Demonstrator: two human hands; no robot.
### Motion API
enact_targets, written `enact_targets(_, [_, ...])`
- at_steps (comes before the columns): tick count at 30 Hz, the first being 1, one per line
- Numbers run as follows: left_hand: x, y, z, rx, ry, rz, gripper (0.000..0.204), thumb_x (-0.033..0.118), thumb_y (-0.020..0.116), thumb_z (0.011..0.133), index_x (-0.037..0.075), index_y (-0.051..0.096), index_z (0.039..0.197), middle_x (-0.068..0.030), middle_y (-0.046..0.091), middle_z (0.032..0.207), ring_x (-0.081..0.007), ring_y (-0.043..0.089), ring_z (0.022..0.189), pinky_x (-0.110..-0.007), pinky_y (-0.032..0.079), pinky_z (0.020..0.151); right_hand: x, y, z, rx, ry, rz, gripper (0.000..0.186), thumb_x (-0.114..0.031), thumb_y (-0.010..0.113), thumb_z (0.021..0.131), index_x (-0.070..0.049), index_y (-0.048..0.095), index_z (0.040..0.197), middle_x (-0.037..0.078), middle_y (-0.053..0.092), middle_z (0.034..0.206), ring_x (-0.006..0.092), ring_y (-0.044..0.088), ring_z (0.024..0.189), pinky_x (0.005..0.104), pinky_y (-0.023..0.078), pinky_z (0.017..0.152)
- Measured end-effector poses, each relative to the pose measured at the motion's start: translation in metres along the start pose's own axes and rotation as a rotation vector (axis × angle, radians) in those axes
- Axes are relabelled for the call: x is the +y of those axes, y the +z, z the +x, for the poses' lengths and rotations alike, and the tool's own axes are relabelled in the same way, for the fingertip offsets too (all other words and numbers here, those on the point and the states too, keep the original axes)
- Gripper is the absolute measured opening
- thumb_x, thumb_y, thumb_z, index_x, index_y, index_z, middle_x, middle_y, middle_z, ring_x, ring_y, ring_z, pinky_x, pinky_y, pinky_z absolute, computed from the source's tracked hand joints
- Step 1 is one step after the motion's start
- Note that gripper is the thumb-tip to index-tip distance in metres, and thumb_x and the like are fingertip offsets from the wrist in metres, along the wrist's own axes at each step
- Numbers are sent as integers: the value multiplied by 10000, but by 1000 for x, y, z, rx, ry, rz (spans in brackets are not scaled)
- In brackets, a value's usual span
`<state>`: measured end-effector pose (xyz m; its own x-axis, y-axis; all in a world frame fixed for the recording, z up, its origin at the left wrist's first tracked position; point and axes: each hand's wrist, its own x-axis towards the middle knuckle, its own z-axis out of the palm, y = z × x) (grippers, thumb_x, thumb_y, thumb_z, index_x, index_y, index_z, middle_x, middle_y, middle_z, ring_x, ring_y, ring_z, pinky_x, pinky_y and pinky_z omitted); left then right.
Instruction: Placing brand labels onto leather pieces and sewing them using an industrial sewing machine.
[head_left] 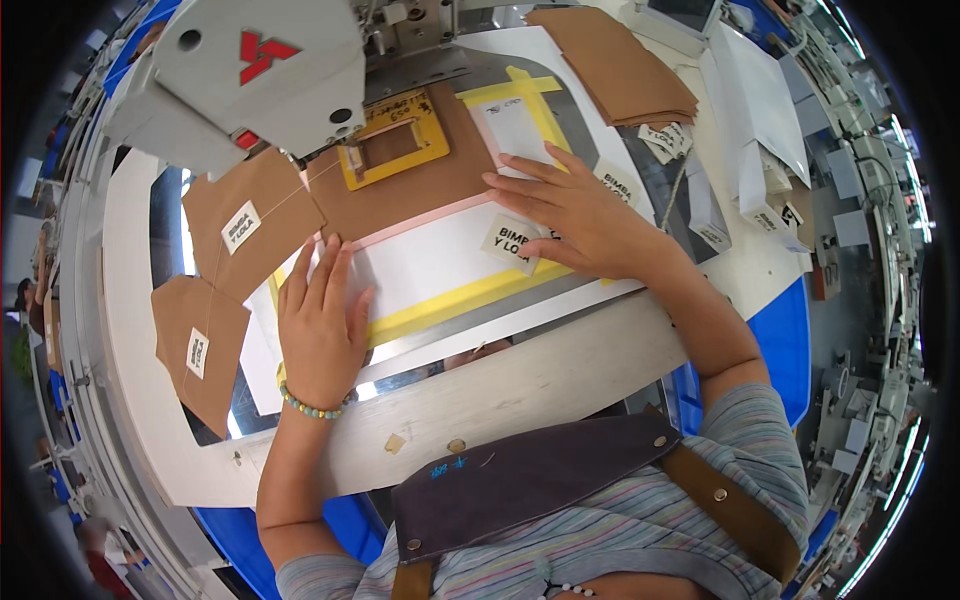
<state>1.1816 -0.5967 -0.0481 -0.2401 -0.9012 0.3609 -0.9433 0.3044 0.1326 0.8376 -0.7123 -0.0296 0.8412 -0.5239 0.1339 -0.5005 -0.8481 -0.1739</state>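
A brown fabric piece (465,165) lies under the sewing machine's head, with a yellow clamp frame (432,148) on top of it. Its near edge runs along a pink strip (420,223) on the white template (420,270). My left hand (325,325) rests flat, fingertips at the piece's near left corner. My right hand (590,215) lies spread at its right side, the index and middle fingertips near the right edge. Under and beside the right palm are loose white labels (505,243), partly covered by the hand. Neither hand holds anything.
The white sewing machine head (215,90) overhangs the back left. Two labelled brown pieces (270,195), joined by thread, lie at the left. Farther right are a stack of brown pieces (625,65) and a white box (765,175) with labels. A blue bin (785,350) hangs below the table's right edge.
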Motion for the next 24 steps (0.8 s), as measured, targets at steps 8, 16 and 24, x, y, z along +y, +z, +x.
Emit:
enact_targets(8, [-3, -3, -4, 50, -24, 24, 526, 153, 780, 917, 26, 638, 1407, -145, 664, 1434, -374, 532, 1432, -471, 466, 1120, -2, -8, 3, -65, 29, -19, 651, -461, 552, 1066, -45, 497, 1563, 75, 405, 1692, 261, 271, 1607, 528, 141, 1332])
enact_targets(16, [-5, 0, -2, 27, -15, -39, 525, 140, 753, 939, 20, 619, 1432, -145, 639, 1479, -391, 525, 1439, -481, 447, 1158, 1, -6, 2, -96, 36, -24, 700, -537, 507, 1046, -93, 478, 1587, 73, 393, 1700, 300, 270, 1608, 565, 132, 1335])
enact_targets(24, [-4, -3, 0, 10, -15, -46, 523, 99, 729, 940, 9, 608, 1441, -160, 636, 1482, -399, 535, 1425, -475, 446, 1163, 0, -5, -2, -33, 16, 36, 665, -535, 503, 1085, -55, 526, 1544, 119, 427, 1674, 275, 317, 1588, 533, 179, 1314])
